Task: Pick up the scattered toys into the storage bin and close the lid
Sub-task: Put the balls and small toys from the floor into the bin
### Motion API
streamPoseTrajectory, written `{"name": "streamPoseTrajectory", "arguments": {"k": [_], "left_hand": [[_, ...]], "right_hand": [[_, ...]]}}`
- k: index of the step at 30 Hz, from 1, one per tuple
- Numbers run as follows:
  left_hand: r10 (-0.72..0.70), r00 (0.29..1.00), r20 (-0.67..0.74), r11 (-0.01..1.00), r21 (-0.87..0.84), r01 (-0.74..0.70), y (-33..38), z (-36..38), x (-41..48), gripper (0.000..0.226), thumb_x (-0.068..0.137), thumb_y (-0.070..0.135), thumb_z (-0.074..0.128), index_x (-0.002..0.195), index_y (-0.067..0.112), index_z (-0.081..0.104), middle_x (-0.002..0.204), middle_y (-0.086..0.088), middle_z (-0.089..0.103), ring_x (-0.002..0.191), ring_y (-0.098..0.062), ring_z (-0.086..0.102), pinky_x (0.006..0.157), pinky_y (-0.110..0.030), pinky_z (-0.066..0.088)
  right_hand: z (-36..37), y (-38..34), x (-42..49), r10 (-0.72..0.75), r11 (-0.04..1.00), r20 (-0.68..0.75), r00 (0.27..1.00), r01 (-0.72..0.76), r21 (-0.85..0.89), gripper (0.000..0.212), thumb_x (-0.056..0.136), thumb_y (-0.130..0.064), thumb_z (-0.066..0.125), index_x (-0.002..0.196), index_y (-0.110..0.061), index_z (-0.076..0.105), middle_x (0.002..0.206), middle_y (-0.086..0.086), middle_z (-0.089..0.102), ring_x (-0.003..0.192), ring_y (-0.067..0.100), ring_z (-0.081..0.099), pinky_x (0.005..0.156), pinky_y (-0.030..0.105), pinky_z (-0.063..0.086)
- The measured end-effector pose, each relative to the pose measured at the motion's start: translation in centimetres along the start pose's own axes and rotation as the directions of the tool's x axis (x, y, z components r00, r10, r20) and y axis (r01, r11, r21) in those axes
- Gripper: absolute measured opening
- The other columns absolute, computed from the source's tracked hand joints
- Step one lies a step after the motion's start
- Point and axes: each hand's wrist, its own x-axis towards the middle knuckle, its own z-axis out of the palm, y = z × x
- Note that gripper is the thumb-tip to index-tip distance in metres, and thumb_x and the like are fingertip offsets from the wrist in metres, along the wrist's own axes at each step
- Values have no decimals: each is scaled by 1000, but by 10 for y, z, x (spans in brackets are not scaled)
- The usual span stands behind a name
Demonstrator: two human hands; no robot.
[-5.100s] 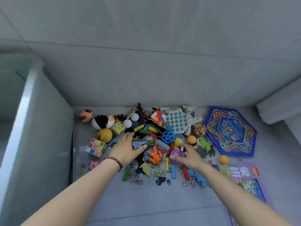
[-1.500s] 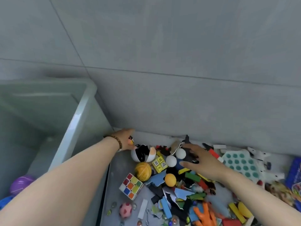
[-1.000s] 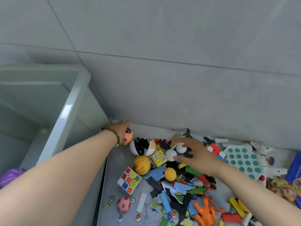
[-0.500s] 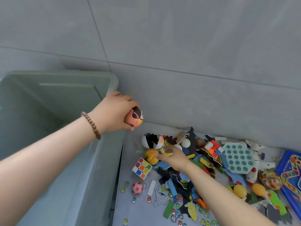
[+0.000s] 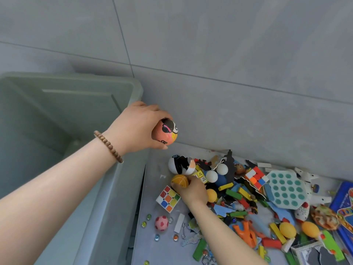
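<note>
Toys lie heaped on the grey floor [image 5: 152,245] to the right of the storage bin [image 5: 138,88], against the tiled wall [image 5: 229,54]. The bin stands open at the left, its pale green inside showing.

The left hand [image 5: 137,129], with a bead bracelet [image 5: 108,146] on its wrist, is raised at the bin's far right corner. Its fingers [image 5: 152,109] are curled round a pink ball with a painted face [image 5: 166,133], which sits just to the right of the rim, in the air.

The right hand [image 5: 193,188] is down at the left edge of the heap, its fingers closed about an orange ball [image 5: 179,181] on the floor. A black, white and orange ball [image 5: 181,165] lies just beyond it, and a puzzle cube [image 5: 168,196] just on the near side. Nearer still lie a small pink football [image 5: 161,223] and loose marbles [image 5: 149,217]. Two white balls [image 5: 211,176] sit right of the hand. Further right are wooden blocks [image 5: 232,194], a teal bubble-pop board [image 5: 285,188] and a blue game board [image 5: 343,207].
</note>
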Motion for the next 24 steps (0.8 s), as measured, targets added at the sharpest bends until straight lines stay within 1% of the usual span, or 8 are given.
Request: {"name": "streamPoseTrajectory", "arguments": {"k": [5, 8, 12, 15, 18, 20, 22, 24], "left_hand": [[-4, 1000, -23, 1000, 19, 5, -2, 2, 2, 69, 63, 62, 71, 122, 35, 50, 111, 12, 58, 93, -17, 53, 89, -26, 35], [-8, 999, -36, 1000, 11, 9, -2, 4, 2, 69, 63, 63, 71, 122, 36, 50, 111, 12, 57, 93, -17, 53, 88, -25, 35], [6, 1000, -29, 1000, 21, -5, -2, 4, 2, 70, 65, 61, 71, 125, 33, 49, 114, 10, 57, 96, -17, 54, 90, -24, 32], [-19, 998, -59, 993, -117, 12, 4, -2, -6, 70, 65, 57, 74, 125, 31, 50, 113, 8, 57, 99, -16, 55, 88, -24, 34], [-147, 975, -164, 887, -457, 57, 5, -22, -32, 69, 64, 47, 80, 124, 29, 51, 111, 9, 54, 97, -10, 54, 88, -23, 42], [-315, 917, -243, 756, -648, 88, -8, -40, -62, 64, 64, 40, 82, 119, 28, 51, 109, 8, 53, 95, -5, 53, 85, -16, 41], [-495, 836, -236, 634, -756, 162, -36, -51, -105, 59, 64, 35, 83, 112, 31, 49, 109, 6, 53, 93, -8, 56, 84, -15, 42], [-610, 783, -123, 572, -751, 329, -70, -46, -159, 56, 64, 35, 83, 107, 29, 47, 106, 4, 57, 89, -14, 59, 79, -23, 44]], "right_hand": [[1, 10, 6, -14, 996, 19, 1000, 12, 88, 39, 74, -49, 70, 107, -29, 64, 104, -6, 69, 94, 14, 63, 70, 26, 49], [-12, 11, 5, -18, 979, 66, 998, 5, 204, 38, 73, -42, 74, 103, -20, 67, 97, -4, 69, 90, 14, 63, 75, 28, 52], [-75, -9, -14, -34, 909, 64, 997, 4, 418, 53, 74, -37, 76, 119, -13, 59, 108, 0, 63, 98, 14, 59, 83, 26, 48], [-133, -44, -43, -134, 846, 76, 988, 74, 528, 62, 72, -38, 77, 124, -11, 55, 116, 3, 62, 98, 13, 63, 75, 18, 55], [-170, -97, -83, -290, 765, 122, 949, 153, 626, 81, 57, -40, 79, 127, -9, 52, 123, 8, 61, 106, 19, 64, 82, 27, 57], [-175, -137, -115, -429, 752, 147, 891, 262, 605, 73, 60, -35, 83, 125, -15, 55, 123, 6, 60, 106, 16, 64, 82, 25, 56], [-161, -179, -146, -552, 767, 192, 811, 404, 498, 59, 70, -27, 81, 123, -19, 55, 119, -1, 60, 99, 9, 64, 77, 16, 53], [-125, -215, -173, -626, 778, 240, 742, 573, 257, 57, 72, -26, 80, 121, -22, 50, 115, -7, 57, 94, 8, 61, 79, 18, 51]]}}
